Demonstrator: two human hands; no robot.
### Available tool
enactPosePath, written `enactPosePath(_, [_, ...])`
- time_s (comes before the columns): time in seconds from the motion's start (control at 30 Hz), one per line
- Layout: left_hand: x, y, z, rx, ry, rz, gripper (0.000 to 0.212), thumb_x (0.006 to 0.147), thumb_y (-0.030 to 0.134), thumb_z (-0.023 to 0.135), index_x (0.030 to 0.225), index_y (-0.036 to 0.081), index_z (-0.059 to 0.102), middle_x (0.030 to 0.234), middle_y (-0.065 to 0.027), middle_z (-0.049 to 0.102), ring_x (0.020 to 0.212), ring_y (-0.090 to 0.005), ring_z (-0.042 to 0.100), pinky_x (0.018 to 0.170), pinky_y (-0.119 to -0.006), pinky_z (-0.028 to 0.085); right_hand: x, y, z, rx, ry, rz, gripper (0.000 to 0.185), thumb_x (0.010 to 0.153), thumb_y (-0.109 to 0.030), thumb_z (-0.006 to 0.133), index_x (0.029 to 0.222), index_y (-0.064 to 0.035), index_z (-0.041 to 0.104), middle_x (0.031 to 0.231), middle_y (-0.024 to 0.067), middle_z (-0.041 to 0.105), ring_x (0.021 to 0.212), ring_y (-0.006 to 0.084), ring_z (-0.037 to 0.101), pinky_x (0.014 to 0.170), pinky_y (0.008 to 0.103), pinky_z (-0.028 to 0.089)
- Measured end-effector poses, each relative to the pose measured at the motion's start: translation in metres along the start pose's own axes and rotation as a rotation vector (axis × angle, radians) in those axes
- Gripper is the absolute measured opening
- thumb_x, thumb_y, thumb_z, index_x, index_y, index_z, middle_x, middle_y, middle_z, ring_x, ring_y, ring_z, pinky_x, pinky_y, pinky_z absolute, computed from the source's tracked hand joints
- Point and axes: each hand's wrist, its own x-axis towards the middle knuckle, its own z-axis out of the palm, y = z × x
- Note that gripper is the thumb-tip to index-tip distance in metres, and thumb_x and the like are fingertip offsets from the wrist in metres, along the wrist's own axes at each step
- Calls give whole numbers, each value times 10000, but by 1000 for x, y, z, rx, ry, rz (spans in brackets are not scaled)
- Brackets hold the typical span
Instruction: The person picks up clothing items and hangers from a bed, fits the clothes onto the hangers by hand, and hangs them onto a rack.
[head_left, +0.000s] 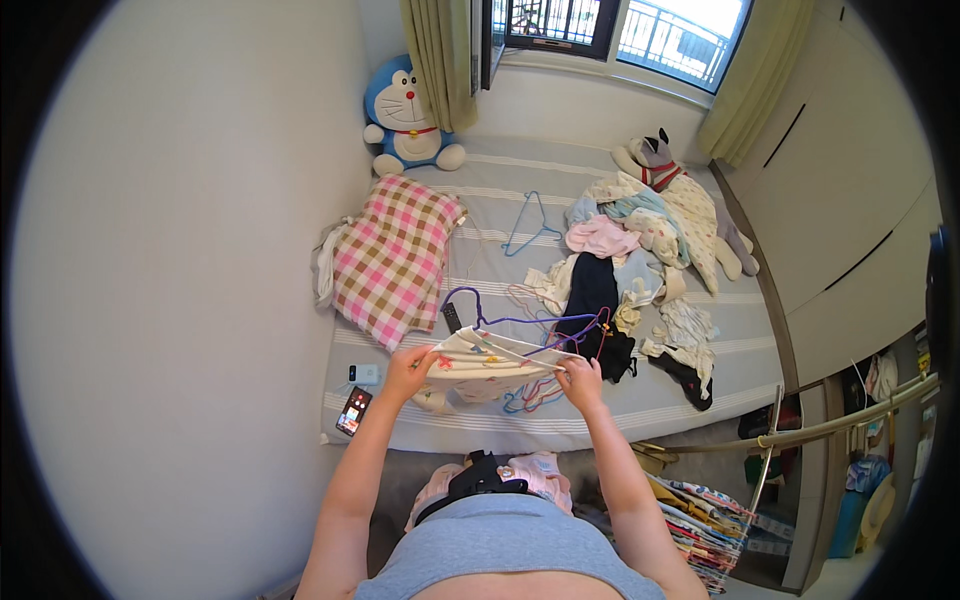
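A white printed garment (495, 364) is stretched between my two hands above the near part of the bed. My left hand (409, 373) pinches its left edge, and my right hand (581, 380) grips the right edge. A purple clothes hanger (517, 320) lies partly inside or behind the garment, its hook pointing up and left; the garment hides its lower left part. Beneath and behind my right hand, several pink and blue hangers (534, 396) rest on the striped bedsheet (487, 431). Farther back on the bed lies a blue hanger (534, 229).
Heaped clothes (637, 225) and a dark garment (592, 289) cover the bed's right side. A checked pillow (401, 262), remote control (451, 319), phone (354, 411) and light blue device (363, 374) lie left. Plush toys (411, 120) are farther back. A clothes rail (817, 433) stands lower right.
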Motion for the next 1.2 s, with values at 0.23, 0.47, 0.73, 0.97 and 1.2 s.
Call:
enactPosePath(0.23, [-3,8,-8,122,-70,100,174,780,157,593,869,12,629,794,-126,635,685,-226,618,607,-284,470,7,24,-29,-34,25,85,172,724,-236,597,833,-109,636,937,43,608,946,205,535,907,452,309])
enactPosePath(0.47, [4,5,-11,338,-45,274,138,762,180,600,826,65,646,779,-88,635,662,-237,609,561,-306,475,11,20,-32,-62,-4,94,169,739,-228,572,831,-102,637,932,41,607,935,211,534,903,465,309])
enactPosePath(0.73, [8,15,0,457,-42,336,148,754,188,606,822,65,649,752,-88,632,642,-237,606,549,-303,470,27,-19,-47,165,24,-239,170,694,-160,614,859,-125,640,962,49,597,888,224,542,924,425,302])
enactPosePath(0.97, [1,18,35,277,-48,345,168,789,220,567,796,71,644,733,-103,623,614,-254,594,531,-316,453,29,-58,-23,388,-85,-158,170,709,-196,642,834,-82,621,831,74,603,811,218,553,927,427,307])
enactPosePath(1.2, [3,-9,11,345,141,-132,215,849,280,474,838,117,613,669,-134,581,602,-312,557,519,-325,437,24,-40,-31,524,-11,-143,126,712,-177,651,760,-61,640,692,60,609,710,203,557,800,359,373])
